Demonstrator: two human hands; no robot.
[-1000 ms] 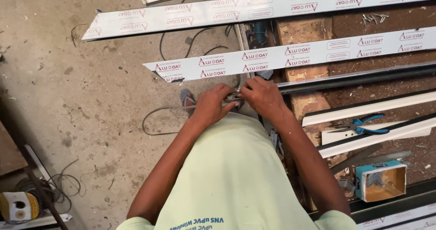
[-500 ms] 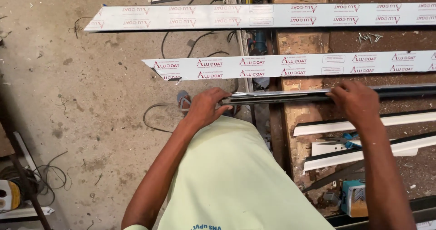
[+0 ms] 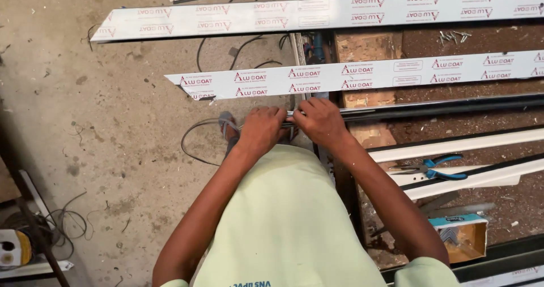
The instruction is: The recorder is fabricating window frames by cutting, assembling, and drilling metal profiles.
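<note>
Since the earlier frame the right hand (image 3: 322,121) is drawn back along the dark metal profile (image 3: 442,105), from far out on the right to a place just beside the left hand (image 3: 262,129); both hands are now held together, knuckles up, and each is closed on the near end of this profile; the profile is laid across the wooden workbench (image 3: 368,46) and its end is seen above the concrete floor (image 3: 85,122); two white film-covered strips (image 3: 362,74) are placed beyond it, well apart from the hands; blue-handled pliers (image 3: 433,168) are seen on the right, between white profiles (image 3: 453,145); a small open box (image 3: 462,239) is near the right forearm.
</note>
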